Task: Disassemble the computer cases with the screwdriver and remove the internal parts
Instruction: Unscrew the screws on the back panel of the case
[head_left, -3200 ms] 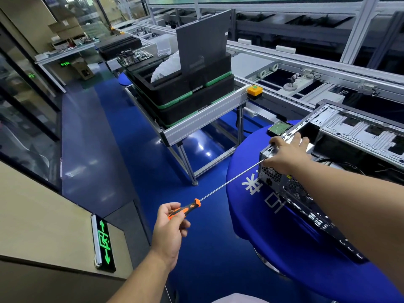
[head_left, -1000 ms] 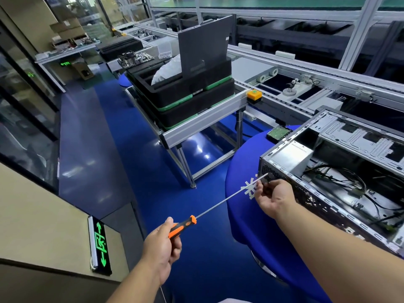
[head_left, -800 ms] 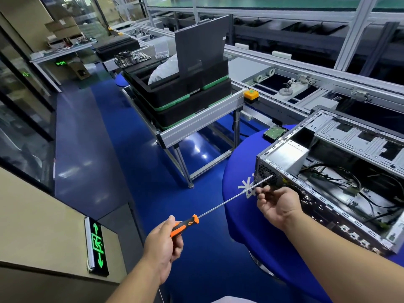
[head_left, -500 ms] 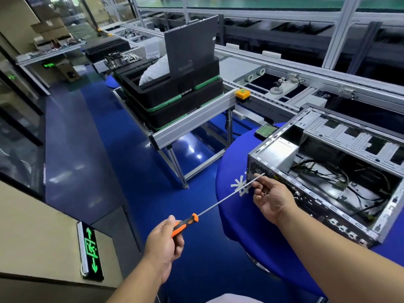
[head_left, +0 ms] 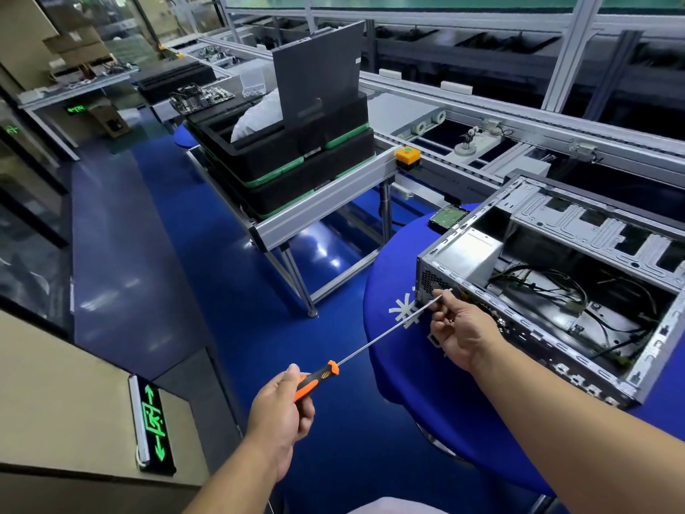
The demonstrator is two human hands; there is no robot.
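The computer case (head_left: 556, 287) lies open-side up at four o'clock on the blue-covered table (head_left: 393, 276), side panel off, power supply (head_left: 470, 254) and cables (head_left: 556, 287) still inside, so removal looks barely begun. The screwdriver (head_left: 370, 346) points at the case's rear corner; the right hand (head_left: 457, 330) pinches the shaft near the tip, the left hand (head_left: 280, 411) curls round the orange handle at seven o'clock. Compared with 3.2 s ago, the right hand has left the case's top edge. A hard drive (head_left: 446, 216) lies just beyond the case.
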